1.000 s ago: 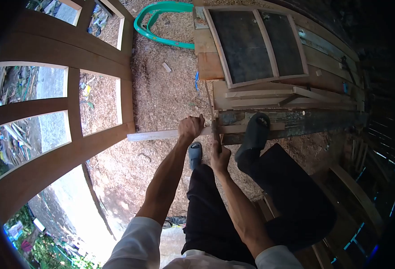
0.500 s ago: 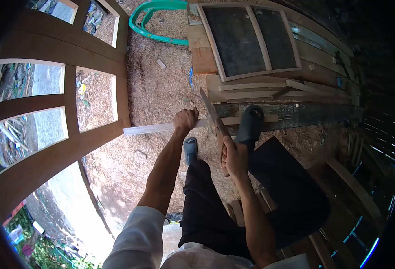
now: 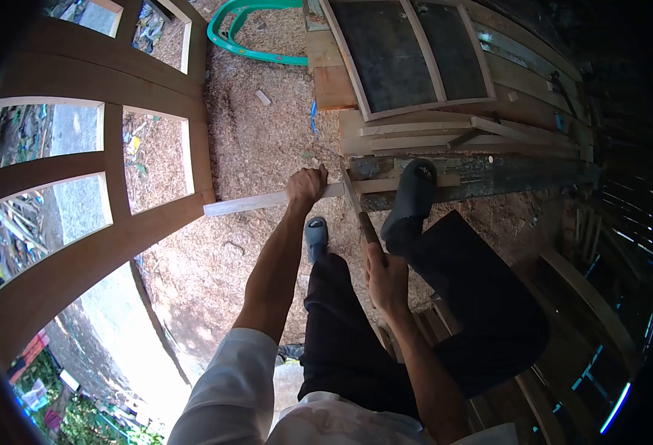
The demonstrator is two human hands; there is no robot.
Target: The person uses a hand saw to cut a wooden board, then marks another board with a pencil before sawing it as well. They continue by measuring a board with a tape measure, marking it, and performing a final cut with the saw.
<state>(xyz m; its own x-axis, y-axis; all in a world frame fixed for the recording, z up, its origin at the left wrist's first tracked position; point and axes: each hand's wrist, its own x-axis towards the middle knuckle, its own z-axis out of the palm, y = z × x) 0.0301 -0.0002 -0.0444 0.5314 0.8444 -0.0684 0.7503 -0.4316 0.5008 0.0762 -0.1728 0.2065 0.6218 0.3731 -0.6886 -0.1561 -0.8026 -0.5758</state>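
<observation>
My left hand (image 3: 307,185) is closed around a pale wooden strip (image 3: 252,202), on the part that sticks out past the bench edge. In my right hand (image 3: 387,276) is the handle of a handsaw, its fingers wrapped round it. The saw blade (image 3: 352,196) crosses the strip just beyond the bench end, to the right of my left hand. My foot in a dark slipper (image 3: 414,189) rests on the strip where it lies along the bench (image 3: 504,172). The handle is partly hidden by my fingers.
A wooden frame with dark panels (image 3: 386,63) and several loose strips (image 3: 460,142) lie on the bench. At left stands a large wooden lattice frame (image 3: 81,70). A green curved piece (image 3: 267,56) lies on the sawdust-covered ground (image 3: 252,141). My other slippered foot (image 3: 315,239) stands there.
My right hand has drawn the saw back toward my body, and the blade tip is now nearer the strip. My left hand keeps its hold on the strip. The view has tilted slightly.
</observation>
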